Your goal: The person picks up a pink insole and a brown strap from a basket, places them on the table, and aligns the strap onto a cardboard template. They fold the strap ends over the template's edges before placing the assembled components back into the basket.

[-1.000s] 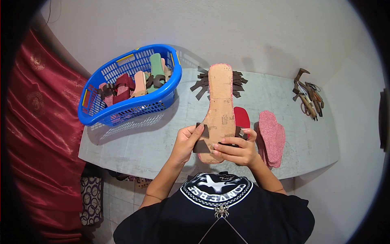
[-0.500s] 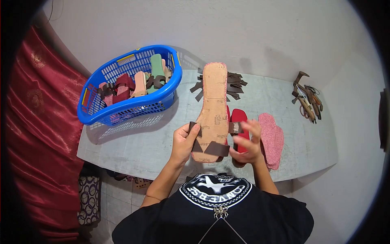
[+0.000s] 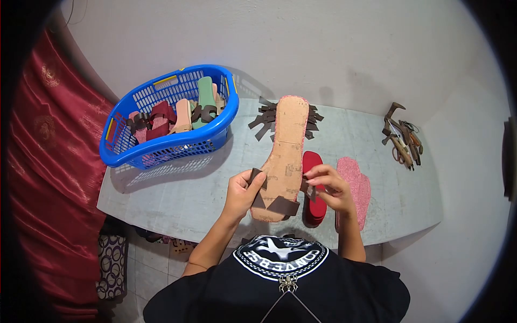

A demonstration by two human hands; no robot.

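Note:
My left hand (image 3: pixel 241 195) grips the left edge of a sandal insole (image 3: pixel 285 156), its tan underside facing me and its rim pink. Dark brown straps wrap around its wider end; one strap end (image 3: pixel 283 206) lies folded across the underside. The thumb presses near another strap end on the left side. At the right edge, my right hand (image 3: pixel 335 189) pinches a dark strap end (image 3: pixel 311 191) between thumb and fingers, with a pale patch showing on it. The insole is held above the table, heel pointing away from me.
Beneath the right hand are red soles (image 3: pixel 314 210), with pink insoles (image 3: pixel 356 188) beside them. Dark strap pieces (image 3: pixel 265 119) lie behind the insole. A blue basket (image 3: pixel 161 152) of sandals stands left on the table (image 3: pixel 167 199). Hand tools (image 3: pixel 404 141) lie at the right.
My right hand has gone from spread fingers to pinching the right strap end, which is now bent. The view has shifted slightly; the left hand keeps its hold.

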